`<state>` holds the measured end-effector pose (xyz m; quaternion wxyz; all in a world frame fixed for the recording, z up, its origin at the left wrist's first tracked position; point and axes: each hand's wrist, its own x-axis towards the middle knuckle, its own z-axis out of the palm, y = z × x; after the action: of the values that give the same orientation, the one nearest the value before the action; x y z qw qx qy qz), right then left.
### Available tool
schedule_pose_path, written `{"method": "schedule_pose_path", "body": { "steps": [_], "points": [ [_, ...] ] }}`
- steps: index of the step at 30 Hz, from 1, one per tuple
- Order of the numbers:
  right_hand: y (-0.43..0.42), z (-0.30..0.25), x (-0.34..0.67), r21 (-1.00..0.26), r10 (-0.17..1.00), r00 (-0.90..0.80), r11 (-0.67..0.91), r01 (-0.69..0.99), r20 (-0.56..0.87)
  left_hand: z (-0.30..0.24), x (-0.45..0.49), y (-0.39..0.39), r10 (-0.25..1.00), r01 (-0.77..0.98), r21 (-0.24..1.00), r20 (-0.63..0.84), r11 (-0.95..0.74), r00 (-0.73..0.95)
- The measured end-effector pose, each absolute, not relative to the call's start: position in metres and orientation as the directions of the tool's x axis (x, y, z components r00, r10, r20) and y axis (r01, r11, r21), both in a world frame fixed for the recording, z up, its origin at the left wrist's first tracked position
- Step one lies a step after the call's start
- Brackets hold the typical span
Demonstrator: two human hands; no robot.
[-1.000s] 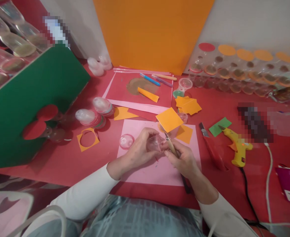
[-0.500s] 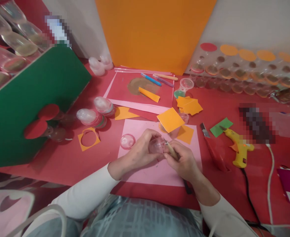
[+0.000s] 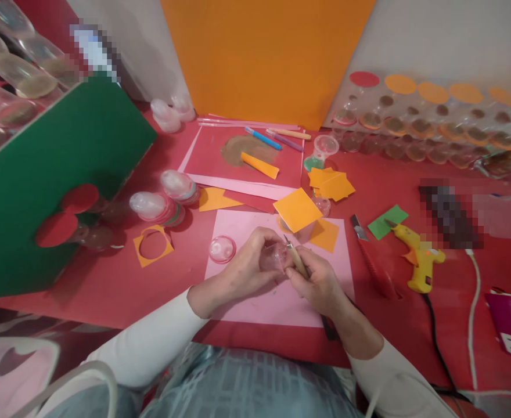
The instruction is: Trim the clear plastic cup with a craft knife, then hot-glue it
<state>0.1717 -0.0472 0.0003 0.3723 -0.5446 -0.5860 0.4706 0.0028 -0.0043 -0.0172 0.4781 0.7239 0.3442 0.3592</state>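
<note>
A: What lies leftmost on the pink paper (image 3: 255, 307)?
B: A pink-rimmed clear dome (image 3: 222, 249).
A: The left hand (image 3: 249, 258)?
B: Closed around a clear plastic cup (image 3: 271, 259), above the paper.
A: The right hand (image 3: 320, 281)?
B: Clamped on a wooden-handled craft knife (image 3: 298, 260); whether its blade (image 3: 286, 238) touches the cup cannot be told.
A: Farther right?
B: A red utility knife (image 3: 377, 270), then a yellow glue gun (image 3: 421, 264), its nozzle (image 3: 391, 223) over green paper (image 3: 378, 228).
</note>
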Motion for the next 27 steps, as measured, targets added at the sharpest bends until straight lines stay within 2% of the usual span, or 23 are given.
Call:
{"method": "schedule_pose_path", "body": {
  "steps": [4, 9, 12, 17, 23, 27],
  "points": [
    [-0.0477, -0.0018, 0.1724, -0.970, 0.968, -0.149, -0.173, 0.173, -0.200, -0.0176, 0.0009, -0.0033, 0.840, 0.177, 0.932, 0.187, -0.315, 0.510],
    [-0.0482, -0.0016, 0.1740, -0.978, 0.974, -0.114, -0.188, 0.091, -0.198, -0.0151, 0.0019, -0.0025, 0.883, 0.190, 0.943, 0.169, -0.275, 0.438],
    [-0.0481, -0.0003, 0.1730, -0.978, 0.987, -0.070, -0.132, 0.159, -0.145, -0.0139, 0.0030, -0.0023, 0.890, 0.200, 0.938, 0.180, -0.283, 0.419],
    [-0.0470, -0.0015, 0.1702, -0.945, 1.000, 0.012, 0.017, 0.326, 0.023, -0.0137, 0.0031, -0.0026, 0.901, 0.232, 0.932, 0.169, -0.278, 0.399],
    [-0.0480, -0.0070, 0.1715, -0.897, 0.990, -0.032, 0.140, 0.420, 0.140, -0.0156, 0.0022, -0.0039, 0.914, 0.264, 0.938, 0.109, -0.225, 0.391],
    [-0.0470, -0.0058, 0.1741, -0.881, 0.974, -0.095, 0.227, 0.415, 0.206, -0.0165, 0.0028, -0.0045, 0.901, 0.238, 0.948, 0.094, -0.211, 0.423]
  ]
}}
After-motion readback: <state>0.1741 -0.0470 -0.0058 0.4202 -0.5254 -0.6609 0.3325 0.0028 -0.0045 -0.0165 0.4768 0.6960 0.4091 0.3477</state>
